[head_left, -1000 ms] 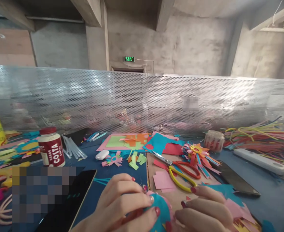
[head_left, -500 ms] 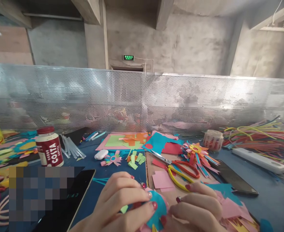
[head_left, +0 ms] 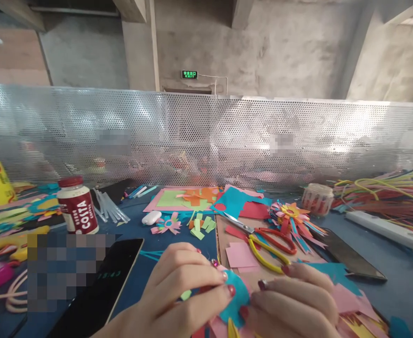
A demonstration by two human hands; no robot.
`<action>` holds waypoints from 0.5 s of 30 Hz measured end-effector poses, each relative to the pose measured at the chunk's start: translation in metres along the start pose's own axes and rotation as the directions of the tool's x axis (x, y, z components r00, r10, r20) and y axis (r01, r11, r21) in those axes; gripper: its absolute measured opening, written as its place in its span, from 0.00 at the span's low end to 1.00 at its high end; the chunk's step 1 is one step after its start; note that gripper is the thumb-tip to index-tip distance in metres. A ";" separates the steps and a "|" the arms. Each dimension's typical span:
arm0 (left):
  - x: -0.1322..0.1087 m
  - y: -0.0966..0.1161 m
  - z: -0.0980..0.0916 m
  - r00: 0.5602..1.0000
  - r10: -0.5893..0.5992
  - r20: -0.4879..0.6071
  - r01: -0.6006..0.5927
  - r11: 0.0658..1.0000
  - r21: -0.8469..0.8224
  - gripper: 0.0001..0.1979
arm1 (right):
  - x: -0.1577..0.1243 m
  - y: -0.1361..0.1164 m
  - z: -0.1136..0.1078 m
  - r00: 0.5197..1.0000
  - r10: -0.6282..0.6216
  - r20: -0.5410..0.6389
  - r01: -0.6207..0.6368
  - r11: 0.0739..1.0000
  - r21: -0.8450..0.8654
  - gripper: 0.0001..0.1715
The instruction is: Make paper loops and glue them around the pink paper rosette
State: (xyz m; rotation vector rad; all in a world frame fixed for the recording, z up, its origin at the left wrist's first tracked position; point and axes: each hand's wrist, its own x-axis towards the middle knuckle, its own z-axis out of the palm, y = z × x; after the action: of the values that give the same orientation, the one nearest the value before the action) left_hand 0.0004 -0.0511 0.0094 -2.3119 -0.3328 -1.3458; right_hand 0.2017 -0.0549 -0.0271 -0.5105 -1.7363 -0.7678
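Observation:
At the bottom centre, my left hand (head_left: 178,293) and my right hand (head_left: 294,305) meet on a small paper craft piece with a teal disc (head_left: 233,300) and pink and yellow layers under it. Thumb and fingertips of the left hand pinch the teal disc's left edge. Curled fingers of the right hand press on its right edge. Both hands have red nails. Just beyond them lie scissors (head_left: 266,244) with red and yellow handles on a brown cardboard sheet (head_left: 224,232).
A dark tablet (head_left: 104,286) lies at the left, a Costa coffee bottle (head_left: 77,206) behind it. Coloured paper sheets (head_left: 188,199), a paper flower (head_left: 291,216), a black phone (head_left: 354,263), coloured strips (head_left: 386,192) and a white power strip (head_left: 386,230) cover the blue table. A perforated metal screen (head_left: 206,136) runs across the back.
The view shifted slightly. My hands have stayed on the teal piece, turning it a little; a yellow tip now shows under it.

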 end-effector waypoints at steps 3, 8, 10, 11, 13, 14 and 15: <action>0.003 -0.002 0.000 1.000 -0.005 -0.004 0.005 1.000 0.012 0.09 | 0.006 0.009 -0.003 0.998 -0.054 -0.015 0.054 0.999 -0.004 0.08; -0.001 -0.005 0.001 1.000 0.017 0.017 -0.016 1.000 -0.018 0.10 | 0.008 0.002 0.009 0.989 0.001 -0.150 -0.004 1.000 -0.015 0.08; -0.003 -0.005 0.001 0.999 0.015 0.035 -0.013 0.999 -0.030 0.11 | 0.007 -0.003 0.014 0.982 0.019 -0.189 -0.021 1.000 -0.010 0.09; -0.003 -0.006 0.001 0.999 0.014 0.043 -0.013 0.999 -0.038 0.11 | 0.007 -0.005 0.015 0.979 0.033 -0.202 -0.035 0.999 -0.008 0.09; -0.003 -0.007 0.002 0.999 0.017 0.046 -0.014 0.998 -0.068 0.11 | 0.008 -0.006 0.015 0.975 0.064 -0.211 -0.068 0.998 -0.012 0.11; -0.002 -0.008 0.003 0.999 0.012 0.046 -0.008 0.996 -0.086 0.11 | 0.010 -0.005 0.013 0.980 0.064 -0.186 -0.066 0.998 -0.004 0.10; -0.002 -0.010 0.005 0.999 0.002 0.043 0.002 0.994 -0.106 0.10 | 0.011 -0.004 0.011 0.987 0.063 -0.146 -0.061 0.998 0.015 0.10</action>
State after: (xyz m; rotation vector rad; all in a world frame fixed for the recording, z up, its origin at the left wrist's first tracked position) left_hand -0.0009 -0.0404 0.0082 -2.4312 -0.2813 -1.3450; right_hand 0.1882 -0.0508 -0.0191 -0.4867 -1.5809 -0.7331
